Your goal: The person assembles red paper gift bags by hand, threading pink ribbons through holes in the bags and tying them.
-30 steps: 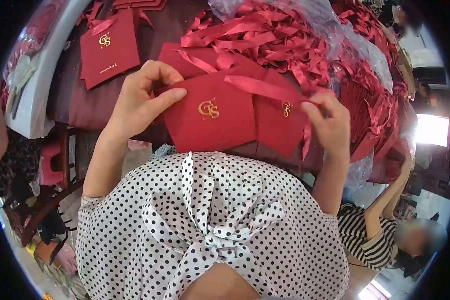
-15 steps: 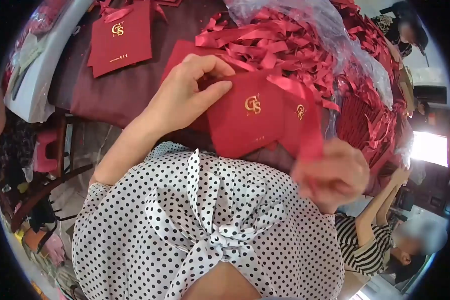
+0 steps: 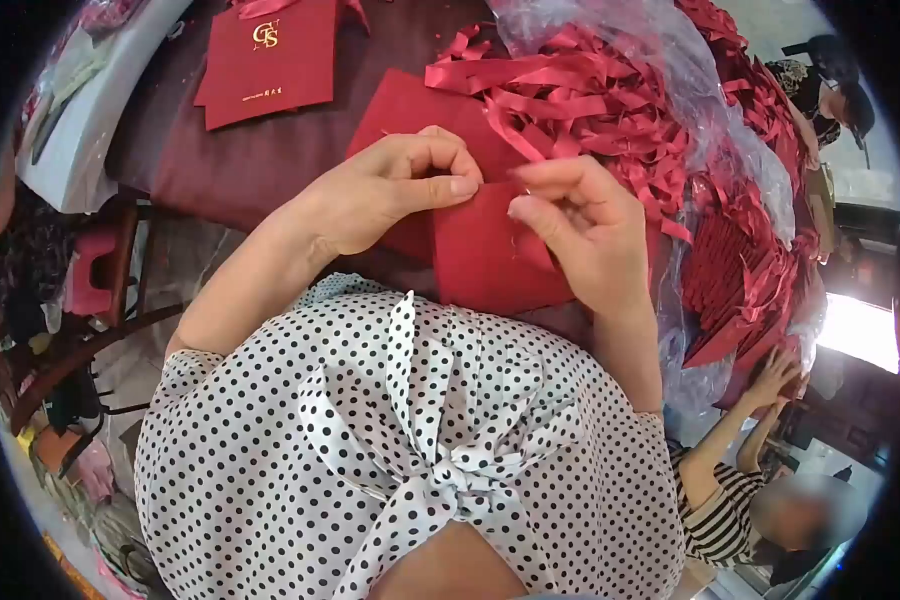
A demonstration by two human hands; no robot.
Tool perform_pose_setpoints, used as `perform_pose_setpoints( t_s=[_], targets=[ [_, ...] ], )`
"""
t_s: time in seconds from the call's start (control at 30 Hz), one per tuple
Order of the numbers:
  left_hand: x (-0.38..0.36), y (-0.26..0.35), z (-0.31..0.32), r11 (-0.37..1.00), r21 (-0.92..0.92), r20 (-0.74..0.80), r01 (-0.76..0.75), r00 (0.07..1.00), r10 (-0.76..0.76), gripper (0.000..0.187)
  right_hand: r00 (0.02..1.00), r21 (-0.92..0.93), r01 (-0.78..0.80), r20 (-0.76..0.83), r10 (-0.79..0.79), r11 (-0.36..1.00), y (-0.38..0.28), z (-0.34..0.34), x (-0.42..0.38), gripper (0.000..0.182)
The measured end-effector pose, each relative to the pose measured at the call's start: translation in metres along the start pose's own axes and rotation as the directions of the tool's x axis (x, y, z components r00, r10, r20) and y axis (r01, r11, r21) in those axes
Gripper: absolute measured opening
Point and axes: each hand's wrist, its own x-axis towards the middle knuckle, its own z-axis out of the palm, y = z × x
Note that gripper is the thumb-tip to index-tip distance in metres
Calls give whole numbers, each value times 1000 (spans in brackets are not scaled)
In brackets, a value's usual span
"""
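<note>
In the head view, the bag is flat and squarish, its visible face a plain, matte deep red with a straight top edge. It is tilted slightly, in front of the polka-dot shirt and partly over the lower bag, which lies on the dark table in a similar red. The left hand pinches the bag's upper left corner between thumb and forefinger. The right hand is at the upper right part, covering some of it; its thumb and forefinger are bent towards each other, but whether they grip anything I cannot tell. Just beyond lies a heap of glossy pinkish-red ribbons. To the left, well apart, the marked bag shows gold lettering on the same red.
</note>
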Motion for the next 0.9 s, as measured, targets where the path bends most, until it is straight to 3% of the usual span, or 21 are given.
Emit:
perform_pose_setpoints(
  t_s=[0.07,0.1,0.23,0.3,0.43,0.5,0.57,0.6,0.87,0.9],
  targets=[
    [0,-3,2,994,-105,-19,2,1000,-4,12,971,444,-203,-22,237,873,16,11,-4,14],
    [-1,-3,4,990,-139,-19,16,1000,-18,13,973,543,-195,2,231,817,20,12,-5,11],
    [-1,-5,1,992,-125,44,7,999,-1,17,981,466,-183,34,189,866,22,16,-5,11],
    [0,-6,0,994,-109,52,7,999,-1,19,998,359,-54,-17,65,932,23,18,-2,11],
    [-1,-8,4,996,-89,-8,-21,1000,20,19,991,344,-132,30,129,930,15,12,-10,10],
    [-3,-7,5,992,-122,-5,-11,1000,10,19,972,280,-229,14,235,932,8,12,-14,9],
    [-2,-9,7,988,-153,5,2,1000,-1,18,979,178,-198,-7,202,964,1,12,-12,9],
    [-2,-11,8,991,-125,-26,-37,999,34,20,986,74,-160,-23,162,984,-1,12,-12,9],
    [-4,-9,12,985,111,-129,-130,981,144,18,988,20,-152,-21,152,988,-6,14,-12,7],
    [-4,-9,14,960,196,-151,-199,961,231,15,988,25,-153,-33,154,988,-5,16,-12,7]
  ],
)
